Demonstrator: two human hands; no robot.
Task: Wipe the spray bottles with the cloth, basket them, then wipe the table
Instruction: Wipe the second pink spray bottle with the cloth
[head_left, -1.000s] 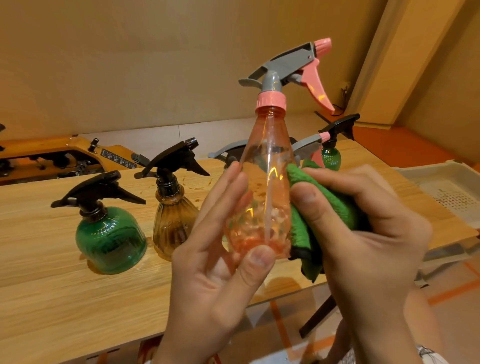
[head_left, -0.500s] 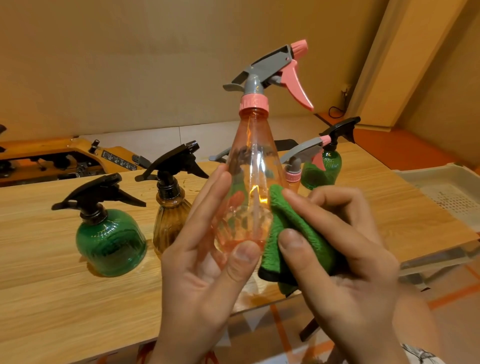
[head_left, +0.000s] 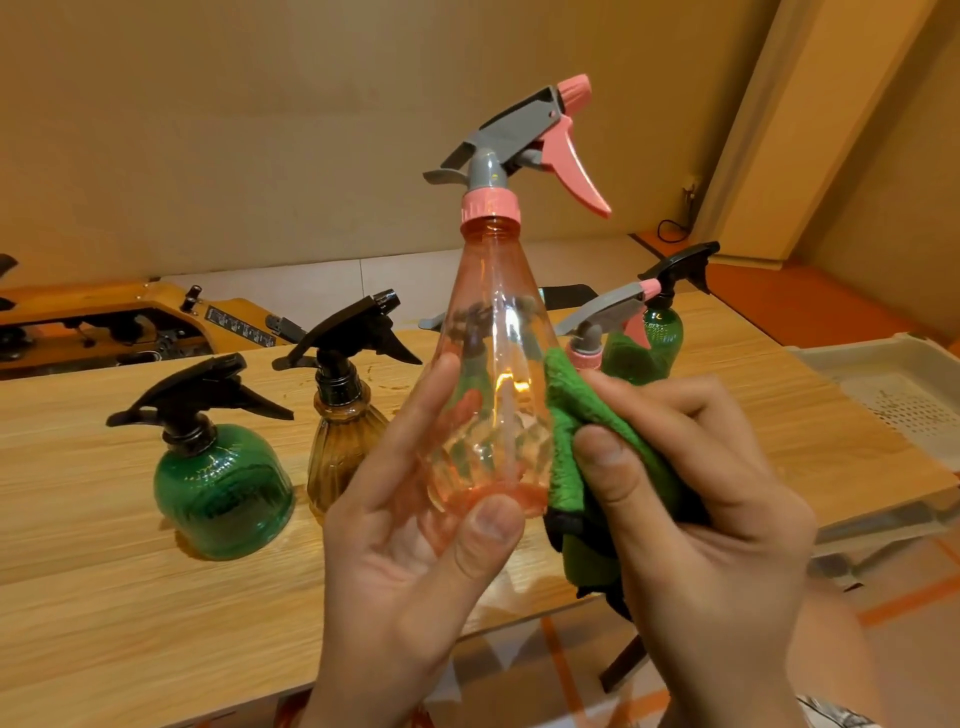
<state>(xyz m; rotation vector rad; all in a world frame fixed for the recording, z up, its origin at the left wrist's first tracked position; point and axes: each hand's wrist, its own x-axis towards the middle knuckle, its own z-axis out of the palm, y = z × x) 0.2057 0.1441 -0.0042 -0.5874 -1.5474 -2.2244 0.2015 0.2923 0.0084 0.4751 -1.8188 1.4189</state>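
My left hand (head_left: 410, 561) holds a clear pink spray bottle (head_left: 493, 374) upright above the wooden table (head_left: 130, 623), thumb at its base and fingers behind it. Its grey and pink trigger head points right. My right hand (head_left: 696, 514) grips a folded green cloth (head_left: 571, 441) and presses it against the bottle's right side. On the table stand a round green bottle (head_left: 223, 488), an amber ribbed bottle (head_left: 343, 447), a second pink-trigger bottle (head_left: 597, 332) partly hidden by the cloth, and a dark green bottle (head_left: 662, 332). A whitish perforated basket (head_left: 898, 389) sits at the right.
An orange machine (head_left: 104, 322) lies beyond the table's far left edge. Beige walls rise behind. The floor below the table's near edge has orange tape lines, and a black table leg (head_left: 623, 665) shows there.
The cloth slid down the bottle's right side and has come back up a little. The bottle shifted left, then slightly right, with its trigger head turning.
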